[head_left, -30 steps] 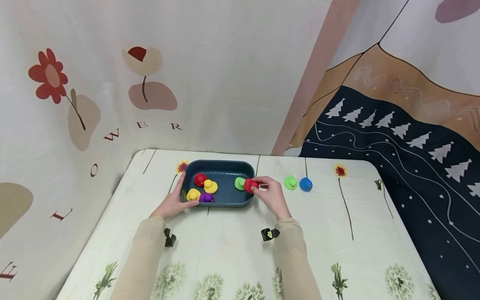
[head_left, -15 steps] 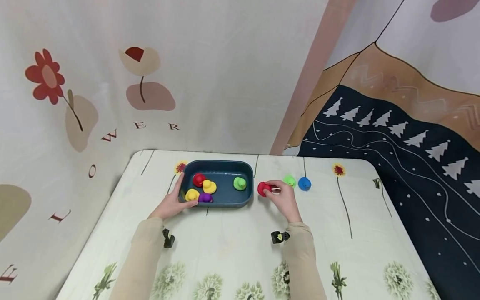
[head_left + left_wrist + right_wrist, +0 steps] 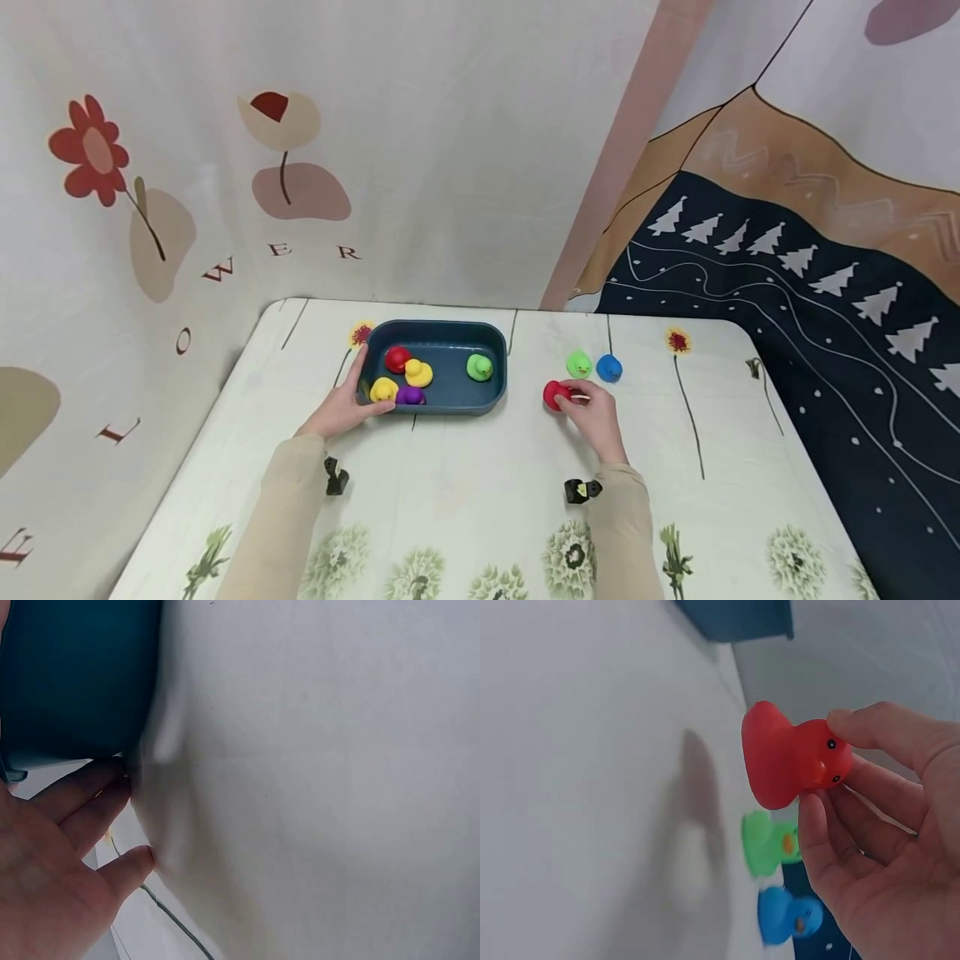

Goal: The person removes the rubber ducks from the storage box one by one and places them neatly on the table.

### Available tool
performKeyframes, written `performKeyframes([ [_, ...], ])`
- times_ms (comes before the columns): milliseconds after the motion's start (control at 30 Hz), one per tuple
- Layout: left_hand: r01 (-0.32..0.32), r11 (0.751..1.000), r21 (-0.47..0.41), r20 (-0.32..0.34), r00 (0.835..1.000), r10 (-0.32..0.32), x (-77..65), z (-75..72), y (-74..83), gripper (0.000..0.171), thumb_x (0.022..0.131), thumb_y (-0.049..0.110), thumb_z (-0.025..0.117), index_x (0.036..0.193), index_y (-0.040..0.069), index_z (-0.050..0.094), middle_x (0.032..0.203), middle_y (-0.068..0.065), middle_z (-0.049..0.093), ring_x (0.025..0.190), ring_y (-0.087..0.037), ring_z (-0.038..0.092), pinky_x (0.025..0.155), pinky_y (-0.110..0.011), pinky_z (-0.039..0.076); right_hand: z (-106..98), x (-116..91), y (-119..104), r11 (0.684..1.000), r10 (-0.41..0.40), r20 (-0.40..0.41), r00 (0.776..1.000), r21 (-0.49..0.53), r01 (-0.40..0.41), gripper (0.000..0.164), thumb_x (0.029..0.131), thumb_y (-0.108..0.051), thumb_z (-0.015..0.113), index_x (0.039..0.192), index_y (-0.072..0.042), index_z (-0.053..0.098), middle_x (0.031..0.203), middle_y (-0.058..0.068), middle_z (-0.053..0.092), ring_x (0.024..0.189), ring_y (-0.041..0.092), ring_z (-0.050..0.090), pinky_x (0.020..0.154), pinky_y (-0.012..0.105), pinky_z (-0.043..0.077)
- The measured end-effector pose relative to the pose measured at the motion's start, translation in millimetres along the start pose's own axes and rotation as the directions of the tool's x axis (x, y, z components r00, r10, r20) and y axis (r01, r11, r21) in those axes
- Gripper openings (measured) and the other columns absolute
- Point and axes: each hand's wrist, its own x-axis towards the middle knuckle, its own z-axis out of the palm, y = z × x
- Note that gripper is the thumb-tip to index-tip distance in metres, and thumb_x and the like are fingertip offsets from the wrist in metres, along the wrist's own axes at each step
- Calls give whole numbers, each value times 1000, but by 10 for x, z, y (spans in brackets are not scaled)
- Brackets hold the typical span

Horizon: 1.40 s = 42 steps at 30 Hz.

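My right hand [image 3: 597,417] pinches a red rubber duck [image 3: 787,756] by its head between thumb and fingers. The duck is raised above the white tabletop, right of the tray. With fingers extended, my left hand [image 3: 341,408] rests against the near left corner of the dark blue tray [image 3: 450,409]. Its thumb lies along the front rim, and the other fingers [image 3: 94,791] are at the left wall. Inside the tray are another red duck [image 3: 397,359], two yellow ducks [image 3: 418,373], a purple duck [image 3: 410,396] and a green duck [image 3: 479,367].
A bright green duck [image 3: 579,364] and a blue duck [image 3: 609,368] stand side by side on the table [image 3: 465,492], just beyond my right hand. A printed curtain [image 3: 450,167] hangs behind the table's far edge.
My right hand has carried the red duck rightward and slightly nearer, from beside the green duck at the tray's right end to over the table. The left hand stays on the tray.
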Motion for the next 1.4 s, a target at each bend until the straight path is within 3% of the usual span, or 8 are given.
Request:
performKeyframes([
  [633,2,1000,-5,0,1000,-2,23,-4,-27,112,85,44,72,153,31,-15,159,-23,4,135,-54,21,101,-70,25,-382,-79,339,998,43,-100,994,-47,-48,28,89,-9,69,113,4,68,112,22,65,101,35,62,86,44,52],
  [933,19,1000,5,6,1000,-19,8,-2,-8,111,86,45,72,153,33,-16,158,-24,5,134,-55,23,100,-70,26,-544,-88,463,995,64,-151,986,-63,-74,26,89,-9,69,112,4,68,111,21,66,99,34,63,77,23,50],
  [1167,23,1000,-3,9,1000,-23,-4,-2,12,111,86,43,72,153,32,-16,158,-24,4,134,-55,23,100,-70,26,-693,-45,533,990,112,-167,980,-71,-125,29,91,-13,67,115,3,67,115,21,65,105,33,60,83,29,49],
  [1400,29,999,-21,8,1000,-28,2,5,16,111,85,44,73,153,33,-15,159,-20,2,136,-54,18,101,-70,22,-878,21,569,987,130,-187,974,-72,-146,31,93,-13,65,118,5,65,119,23,62,109,33,57,72,11,43],
])
